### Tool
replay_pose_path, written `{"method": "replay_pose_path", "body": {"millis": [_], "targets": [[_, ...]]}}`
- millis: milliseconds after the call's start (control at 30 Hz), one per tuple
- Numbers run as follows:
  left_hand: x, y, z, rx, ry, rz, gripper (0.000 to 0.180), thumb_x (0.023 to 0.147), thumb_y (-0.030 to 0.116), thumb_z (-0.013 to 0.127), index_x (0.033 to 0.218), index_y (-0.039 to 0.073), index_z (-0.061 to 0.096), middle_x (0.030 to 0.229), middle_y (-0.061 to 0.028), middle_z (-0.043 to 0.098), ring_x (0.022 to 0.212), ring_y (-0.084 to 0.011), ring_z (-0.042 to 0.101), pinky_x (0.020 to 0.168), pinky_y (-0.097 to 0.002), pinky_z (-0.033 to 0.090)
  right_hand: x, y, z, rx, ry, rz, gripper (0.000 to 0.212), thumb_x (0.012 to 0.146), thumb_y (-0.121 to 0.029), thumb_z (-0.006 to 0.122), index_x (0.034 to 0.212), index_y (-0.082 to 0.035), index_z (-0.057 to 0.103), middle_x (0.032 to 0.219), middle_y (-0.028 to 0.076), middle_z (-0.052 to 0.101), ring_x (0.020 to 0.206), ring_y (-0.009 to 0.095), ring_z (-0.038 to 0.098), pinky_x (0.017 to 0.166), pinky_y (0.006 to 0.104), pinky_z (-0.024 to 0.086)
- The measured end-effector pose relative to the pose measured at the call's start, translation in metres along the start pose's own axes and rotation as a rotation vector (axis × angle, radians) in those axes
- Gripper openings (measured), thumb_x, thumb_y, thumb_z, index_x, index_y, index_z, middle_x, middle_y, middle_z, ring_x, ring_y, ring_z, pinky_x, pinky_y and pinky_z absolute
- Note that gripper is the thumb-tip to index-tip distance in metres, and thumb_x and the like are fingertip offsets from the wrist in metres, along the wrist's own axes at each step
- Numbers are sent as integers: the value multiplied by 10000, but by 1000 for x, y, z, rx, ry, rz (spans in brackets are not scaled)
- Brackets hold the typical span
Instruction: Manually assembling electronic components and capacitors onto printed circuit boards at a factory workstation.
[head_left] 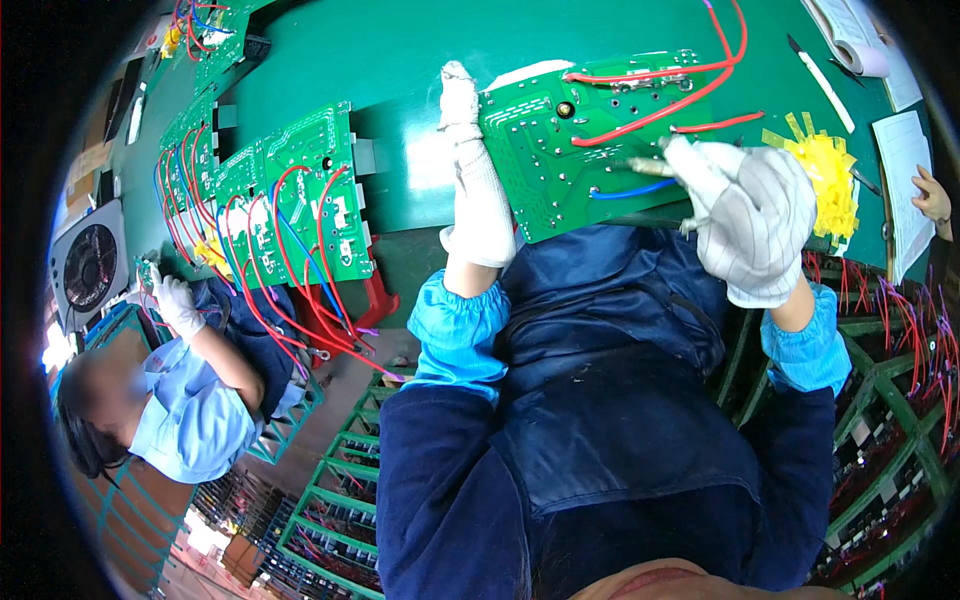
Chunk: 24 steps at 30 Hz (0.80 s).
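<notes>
A green circuit board (540,150) lies in front of me, its near edge at my apron. My left hand (461,105), in a white glove, is closed at the board's left edge; its fingertips are partly hidden. Over the board's right side is my right hand (750,215), in a striped white glove with a dirty fingertip pointing left. A blue wire (635,189) runs from the board into its partly curled fingers. Red wires (655,112) arch across the board's far part, and a short red wire (720,123) lies just beyond my right hand.
Yellow tape strips (825,180) are bunched right of my right hand. Papers (905,180) and a white-handled tool (825,90) lie beyond. More wired boards (285,200) stand on the green table (400,60) at left. A co-worker (200,390) sits there, near a fan (90,265).
</notes>
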<state>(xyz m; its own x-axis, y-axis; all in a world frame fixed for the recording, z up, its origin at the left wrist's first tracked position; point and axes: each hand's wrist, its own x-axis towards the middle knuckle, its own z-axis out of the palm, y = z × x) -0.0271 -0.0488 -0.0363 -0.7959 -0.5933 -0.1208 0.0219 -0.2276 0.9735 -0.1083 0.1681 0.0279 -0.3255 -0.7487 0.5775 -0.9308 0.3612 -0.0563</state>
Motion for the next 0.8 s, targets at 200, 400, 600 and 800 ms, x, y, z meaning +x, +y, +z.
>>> {"method": "replay_pose_path", "body": {"millis": [200,400,600,800], "targets": [[1,8,-5,-61,-27,-111,591,1039,500,339,1522,160,338,1513,-17,370,1347,-183,406,1122,-380,358,13,-29,-9,213,-40,228,514,672,-312,744,1147,-124,697,810,36,567,667,239,584,559,339,455],[1,15,-1,-141,-74,-226,629,1017,557,340,1476,133,410,1453,-42,443,1281,-198,474,1082,-383,403,22,-38,-16,139,-238,168,451,683,-264,765,1098,-100,701,907,55,617,781,251,616,656,355,500],[1,22,5,-220,-128,-349,683,995,614,340,1430,107,481,1394,-67,516,1216,-213,542,1042,-386,447,23,-71,13,273,-155,14,341,767,-186,622,1021,40,647,1032,163,656,971,313,649,858,425,526],[-2,15,7,-294,-12,-471,844,906,765,343,1250,56,646,1169,-102,669,993,-240,666,904,-384,536,5,-83,-4,405,-258,-70,346,792,-206,625,1084,-24,650,1115,148,660,912,261,667,754,360,542]]}}
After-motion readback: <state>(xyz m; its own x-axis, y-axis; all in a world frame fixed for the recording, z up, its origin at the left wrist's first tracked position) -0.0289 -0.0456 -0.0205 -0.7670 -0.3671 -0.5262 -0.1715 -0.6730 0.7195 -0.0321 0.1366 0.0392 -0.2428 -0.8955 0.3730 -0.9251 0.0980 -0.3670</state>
